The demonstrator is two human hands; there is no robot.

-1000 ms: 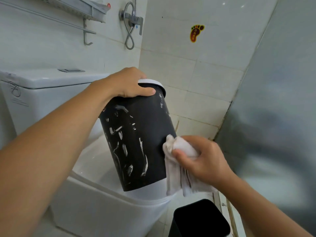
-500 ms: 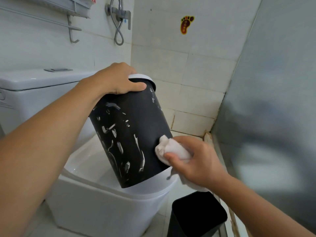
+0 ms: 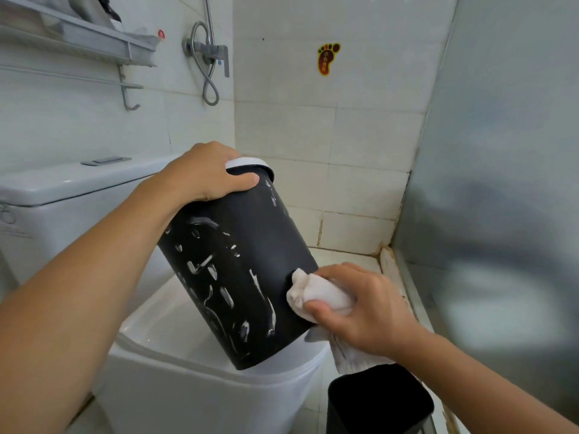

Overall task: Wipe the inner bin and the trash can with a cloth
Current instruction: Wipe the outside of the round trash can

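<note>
A black round trash can with white smears and a white lid rim stands tilted on the closed toilet lid. My left hand grips its top rim, thumb across the front. My right hand holds a bunched white cloth and presses it against the can's lower right side; a tail of cloth hangs below the hand. A black inner bin stands on the floor at the bottom right, partly cut off by the frame.
The white toilet tank is behind at left. A metal shelf and a shower hose hang on the tiled wall. A frosted glass panel closes the right side. A foot-shaped sticker is on the wall.
My right hand with the cloth has moved along the can's lower right side, rubbing it. The can has tilted a little more. The left hand keeps its grip.
</note>
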